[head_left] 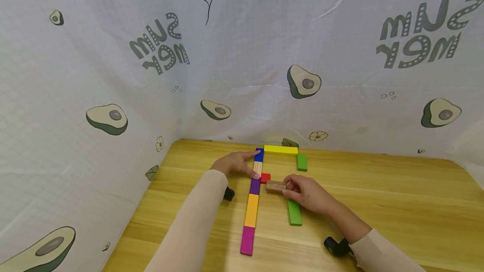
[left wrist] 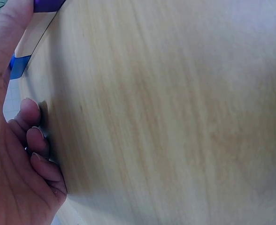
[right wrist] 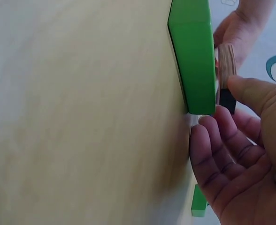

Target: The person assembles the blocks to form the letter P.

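Observation:
My left hand [head_left: 235, 164] touches a column of flat blocks, its index finger at the blue block [head_left: 259, 155] and its thumb where the light wood block [head_left: 257, 168] meets the purple block [head_left: 255, 187]. Below follow an orange block [head_left: 251, 210] and a magenta block [head_left: 247, 240]. Between thumb and fingers my right hand [head_left: 311, 195] pinches a brown wooden block [head_left: 275, 186]. In the right wrist view the brown block's near end looks dark. A red block [head_left: 266, 178] lies against the column, left of the brown one. Under the right hand is a green block [head_left: 294, 213], partly covered.
A yellow bar [head_left: 280, 150] extends right from the column's top, with another green block [head_left: 302, 162] at its right end. One black object [head_left: 228, 194] lies by the left forearm, another [head_left: 336, 247] by the right sleeve. A patterned sheet [head_left: 242, 74] hangs behind the wooden table [head_left: 378, 205].

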The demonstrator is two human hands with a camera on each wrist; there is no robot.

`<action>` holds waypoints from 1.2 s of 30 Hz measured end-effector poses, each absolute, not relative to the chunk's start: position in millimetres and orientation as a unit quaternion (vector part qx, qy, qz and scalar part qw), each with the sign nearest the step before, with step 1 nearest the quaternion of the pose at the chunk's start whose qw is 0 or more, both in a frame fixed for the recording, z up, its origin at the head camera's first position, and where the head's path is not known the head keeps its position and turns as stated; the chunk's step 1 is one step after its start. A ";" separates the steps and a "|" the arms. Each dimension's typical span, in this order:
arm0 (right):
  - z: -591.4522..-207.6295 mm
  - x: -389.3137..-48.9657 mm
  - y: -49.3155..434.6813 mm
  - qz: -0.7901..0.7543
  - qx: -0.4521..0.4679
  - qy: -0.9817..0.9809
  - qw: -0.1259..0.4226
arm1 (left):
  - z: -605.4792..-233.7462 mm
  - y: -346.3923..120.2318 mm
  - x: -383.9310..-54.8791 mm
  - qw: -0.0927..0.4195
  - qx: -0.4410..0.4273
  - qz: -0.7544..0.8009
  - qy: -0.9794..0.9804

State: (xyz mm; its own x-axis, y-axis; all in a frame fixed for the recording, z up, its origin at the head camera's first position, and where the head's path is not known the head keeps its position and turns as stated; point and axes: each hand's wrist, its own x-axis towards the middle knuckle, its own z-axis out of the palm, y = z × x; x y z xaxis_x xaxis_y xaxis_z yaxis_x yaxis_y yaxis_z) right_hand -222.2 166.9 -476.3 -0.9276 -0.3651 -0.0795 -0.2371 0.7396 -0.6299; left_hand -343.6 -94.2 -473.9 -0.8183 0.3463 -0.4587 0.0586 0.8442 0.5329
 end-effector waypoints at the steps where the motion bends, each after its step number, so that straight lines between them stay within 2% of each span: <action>1: -476.2 -222.4 167.2 -0.322 -0.157 0.928 0.098 | -474.2 -94.1 -343.6 0.280 0.110 0.256 0.919; 13: -475.6 -225.3 170.4 -0.331 -0.121 0.932 0.088 | -473.6 -93.7 -342.8 0.285 0.099 0.262 0.917; 36: -481.1 -229.8 167.8 -0.316 -0.118 0.938 0.081 | -472.5 -93.8 -341.5 0.286 0.097 0.267 0.915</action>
State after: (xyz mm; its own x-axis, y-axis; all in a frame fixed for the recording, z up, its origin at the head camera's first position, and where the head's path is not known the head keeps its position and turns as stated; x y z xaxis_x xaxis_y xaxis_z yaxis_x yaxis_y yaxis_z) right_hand -229.8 167.8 -481.1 -0.9589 -0.2729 -0.0774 -0.1702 0.7718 -0.6127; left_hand -341.5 -93.8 -472.5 -0.8172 0.3305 -0.4722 0.0248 0.8386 0.5441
